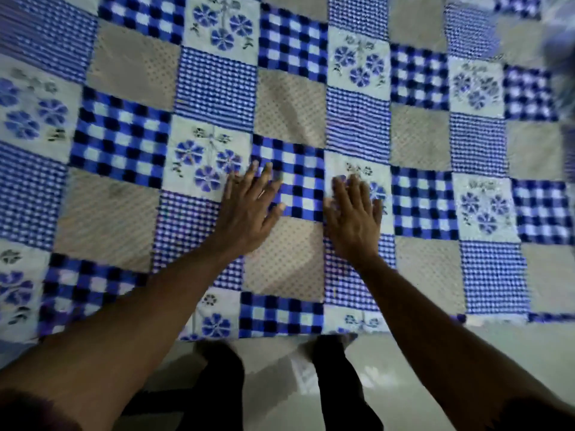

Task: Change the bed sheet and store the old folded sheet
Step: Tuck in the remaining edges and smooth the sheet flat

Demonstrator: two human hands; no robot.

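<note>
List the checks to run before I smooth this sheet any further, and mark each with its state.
1. Left hand flat on the sheet, fingers straight: ok.
2. Right hand flat beside it, holding nothing: ok.
3. Near edge runs fairly straight along the bed side: ok.
4. Cloth free of creases around the hands: cannot tell, the picture is blurred.
5. Far edge and corners tucked: cannot tell, out of view.
6. Old folded sheet at hand for storing: cannot tell, not in view.
</note>
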